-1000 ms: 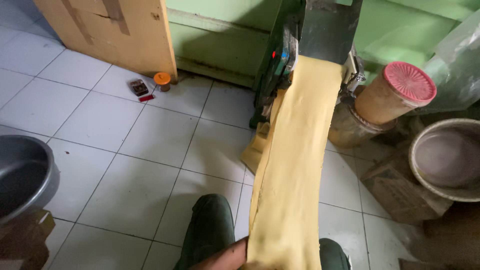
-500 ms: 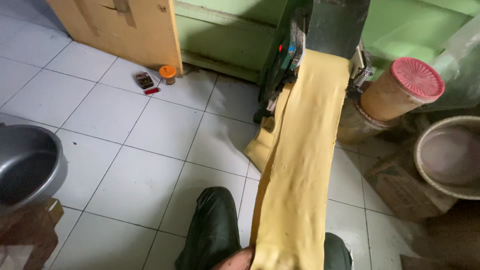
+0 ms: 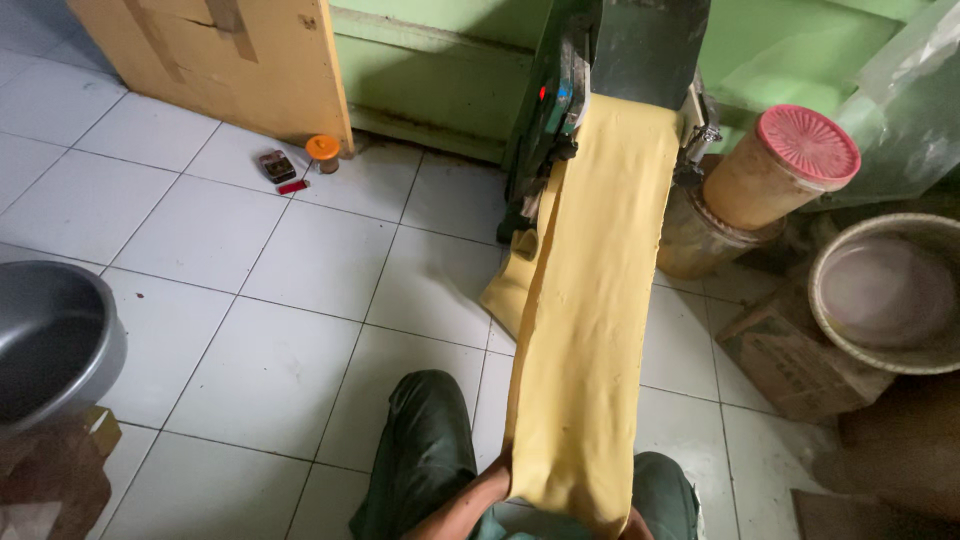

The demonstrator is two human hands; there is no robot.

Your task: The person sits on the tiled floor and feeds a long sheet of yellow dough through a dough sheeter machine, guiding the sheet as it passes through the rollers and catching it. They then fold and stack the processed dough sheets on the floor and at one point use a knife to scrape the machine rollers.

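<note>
Down the middle of the frame runs a long yellow dough sheet (image 3: 590, 300), stretched from the dark green rolling machine (image 3: 575, 90) at the top centre to the bottom edge, where it drapes over the person's lap. At lower centre the left forearm reaches under the sheet's near end; the left hand (image 3: 500, 470) is almost wholly covered by dough, so I cannot tell whether it grips or merely supports. Only a sliver of the right hand (image 3: 633, 524) shows at the bottom edge, its grasp equally unreadable.

Right of the machine, a red-lidded tub (image 3: 775, 175) leans tilted on a second brown tub (image 3: 695, 235); their contents are hidden. Farther right, a wide round basin (image 3: 885, 295) looks empty and sits on a cardboard box (image 3: 790, 350). At left, a grey metal bowl (image 3: 50, 340), cut off by the edge, shows nothing inside. At upper left, a small orange-capped jar (image 3: 323, 152) stands on the tiled floor (image 3: 250, 300).
</note>
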